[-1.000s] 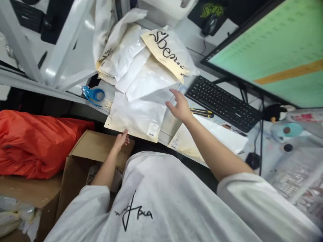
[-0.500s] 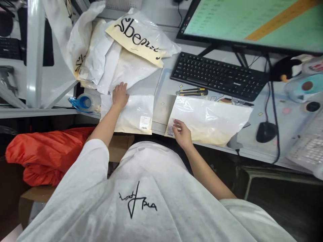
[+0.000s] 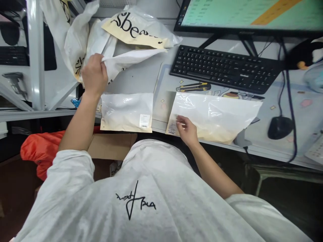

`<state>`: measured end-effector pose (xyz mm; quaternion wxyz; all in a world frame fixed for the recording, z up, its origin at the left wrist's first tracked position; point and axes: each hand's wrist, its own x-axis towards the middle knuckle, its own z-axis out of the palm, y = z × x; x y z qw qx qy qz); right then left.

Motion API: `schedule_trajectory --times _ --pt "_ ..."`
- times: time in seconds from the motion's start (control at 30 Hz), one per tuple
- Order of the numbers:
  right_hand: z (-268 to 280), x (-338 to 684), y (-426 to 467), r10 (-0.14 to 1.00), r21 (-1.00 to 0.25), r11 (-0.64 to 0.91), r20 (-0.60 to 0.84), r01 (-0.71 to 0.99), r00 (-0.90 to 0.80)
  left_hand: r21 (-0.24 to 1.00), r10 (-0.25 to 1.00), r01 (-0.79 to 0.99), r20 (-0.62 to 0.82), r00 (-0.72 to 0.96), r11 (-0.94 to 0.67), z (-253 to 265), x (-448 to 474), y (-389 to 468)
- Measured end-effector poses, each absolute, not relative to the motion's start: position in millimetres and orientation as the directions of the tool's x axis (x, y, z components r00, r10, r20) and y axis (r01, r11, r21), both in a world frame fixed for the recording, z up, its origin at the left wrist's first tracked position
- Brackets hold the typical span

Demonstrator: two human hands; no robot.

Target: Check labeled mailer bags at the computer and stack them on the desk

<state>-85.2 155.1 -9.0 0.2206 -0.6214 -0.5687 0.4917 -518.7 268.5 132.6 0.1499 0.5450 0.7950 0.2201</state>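
Note:
My left hand (image 3: 94, 74) is closed on the edge of a white plastic packaging bag (image 3: 126, 60), whose near side is raised off the desk. Below it, a white and cream bag (image 3: 123, 111) lies flat with a barcode label at its lower right. My right hand (image 3: 187, 130) rests over the lower left corner of another white and cream bag (image 3: 217, 116), beside its printed label. Its fingers are loosely curled, thumb apart, gripping nothing. A bag with large black lettering (image 3: 133, 33) lies behind the raised one.
A keyboard (image 3: 222, 69) and monitor (image 3: 247, 16) stand at the back right, with a mouse (image 3: 280, 127) and its cable nearby. A yellow and black box cutter (image 3: 193, 87) lies below the keyboard. A metal post (image 3: 36, 53), more bags (image 3: 78, 47) and an orange cloth bundle (image 3: 41, 151) are at the left.
My left hand has moved up and left, and now grips and lifts the edge of the bag it lay on. My right hand stays by the right bag's corner. The camera view has shifted slightly.

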Motion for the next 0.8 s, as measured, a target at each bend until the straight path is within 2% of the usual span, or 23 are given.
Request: schedule_trajectory --times 0.07,0.17,0.33,0.43,0.53,0.6,0.67,0.73,0.8 --pt "-2 -86 160 0.934 -0.841 -0.246 -0.338 0.483 -0.113 0.573 0.932 0.775 0.053 -0.359 0.266 159 -513 258" --pt "14 -89 173 0.958 -0.873 -0.194 -0.266 0.446 -0.104 0.687 0.930 0.691 0.059 -0.364 0.227 190 -498 233" --pt "47 -101 215 0.968 -0.928 -0.018 -0.108 0.371 -0.224 0.826 0.926 0.492 -0.088 -0.367 0.273 225 -473 192" --pt "65 -108 241 0.951 -0.943 -0.012 -0.115 0.334 -0.289 0.860 0.949 0.451 -0.105 -0.298 0.237 233 -471 183" --pt "78 -115 252 0.867 -0.955 -0.132 -0.242 0.267 -0.435 0.811 0.985 0.569 -0.047 -0.164 0.134 226 -485 191" --pt "84 -121 250 0.814 -0.951 -0.249 -0.308 0.184 -0.492 0.752 0.990 0.645 -0.075 -0.124 0.137 214 -501 200" --pt "93 -128 244 0.799 -0.925 -0.372 -0.364 0.082 -0.478 0.639 0.992 0.760 -0.065 -0.105 0.122 202 -515 204" --pt "105 -136 237 0.800 -0.883 -0.470 -0.418 -0.016 -0.430 0.505 0.995 0.861 0.043 -0.088 0.054 195 -516 198" --pt "122 -144 230 0.812 -0.853 -0.512 -0.444 -0.096 -0.379 0.478 0.989 0.876 0.145 -0.014 -0.058 194 -499 179"
